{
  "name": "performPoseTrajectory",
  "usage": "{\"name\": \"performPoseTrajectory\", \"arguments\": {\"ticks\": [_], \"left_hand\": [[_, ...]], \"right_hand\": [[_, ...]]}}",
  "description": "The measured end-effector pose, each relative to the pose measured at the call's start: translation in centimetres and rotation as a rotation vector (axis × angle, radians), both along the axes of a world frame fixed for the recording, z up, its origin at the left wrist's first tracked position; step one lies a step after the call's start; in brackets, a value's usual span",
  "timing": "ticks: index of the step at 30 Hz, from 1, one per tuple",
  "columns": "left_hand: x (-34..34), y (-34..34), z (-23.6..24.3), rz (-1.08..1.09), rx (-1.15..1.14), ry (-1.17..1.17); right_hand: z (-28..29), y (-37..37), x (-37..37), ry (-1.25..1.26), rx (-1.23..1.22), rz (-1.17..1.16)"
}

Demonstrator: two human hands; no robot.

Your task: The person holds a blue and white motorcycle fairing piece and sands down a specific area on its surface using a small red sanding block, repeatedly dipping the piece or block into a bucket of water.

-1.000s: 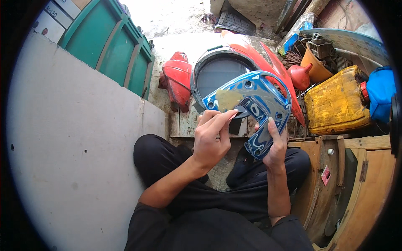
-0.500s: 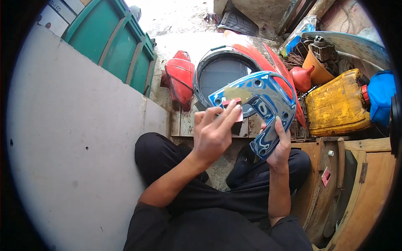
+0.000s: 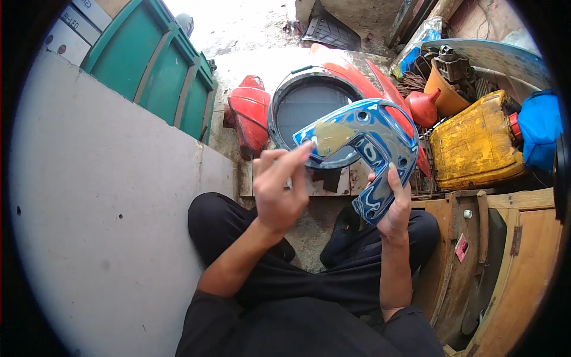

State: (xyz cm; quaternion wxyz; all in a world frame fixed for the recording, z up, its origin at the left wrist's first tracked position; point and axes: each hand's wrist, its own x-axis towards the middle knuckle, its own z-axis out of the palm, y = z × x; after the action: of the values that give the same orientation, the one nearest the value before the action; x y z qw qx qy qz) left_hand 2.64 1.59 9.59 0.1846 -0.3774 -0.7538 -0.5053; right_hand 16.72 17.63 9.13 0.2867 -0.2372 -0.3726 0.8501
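A glossy blue, white-swirled curved panel (image 3: 389,128), with a dull yellowish patch at its left end, is gripped by my right hand (image 3: 397,205). My thumb lies on its front at the lower right, and the other fingers are mostly behind it. My left hand (image 3: 281,189) is at the panel's left end, its fingers bent together and a fingertip close to the patch. Whatever those fingers hold is hidden and slightly blurred. Below the panel is a round black basin (image 3: 276,122) of greyish water. A dark square piece (image 3: 327,178) lies on the tiled surface before it.
Red fairing pieces (image 3: 248,113) lie left of and behind the basin. At the right stand a yellow jerrycan (image 3: 470,143), a red funnel (image 3: 423,107) and an orange bucket (image 3: 450,89). A white wall (image 3: 113,196) closes the left, and a wooden cabinet (image 3: 523,262) the near right.
My left hand has moved left and toward me, off the middle of the dull patch. The small reddish pad seen at its fingertips no longer shows clearly. My right hand keeps the panel nearly still.
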Motion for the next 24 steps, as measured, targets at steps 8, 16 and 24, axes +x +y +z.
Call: {"name": "performPoseTrajectory", "arguments": {"ticks": [8,16,24], "left_hand": [[-1.3,-0.1,-0.3,0.117,0.018,-0.124],[-1.2,-0.2,-0.4,0.041,-0.045,-0.169],[-0.2,0.3,-0.9,-0.02,0.006,-0.207]], "right_hand": [[0.4,-0.8,-0.2,-0.027,0.1,0.09],[0.5,-1.1,-0.3,-0.035,0.135,0.087],[0.2,-1.1,-0.2,-0.049,0.172,0.091]]}}
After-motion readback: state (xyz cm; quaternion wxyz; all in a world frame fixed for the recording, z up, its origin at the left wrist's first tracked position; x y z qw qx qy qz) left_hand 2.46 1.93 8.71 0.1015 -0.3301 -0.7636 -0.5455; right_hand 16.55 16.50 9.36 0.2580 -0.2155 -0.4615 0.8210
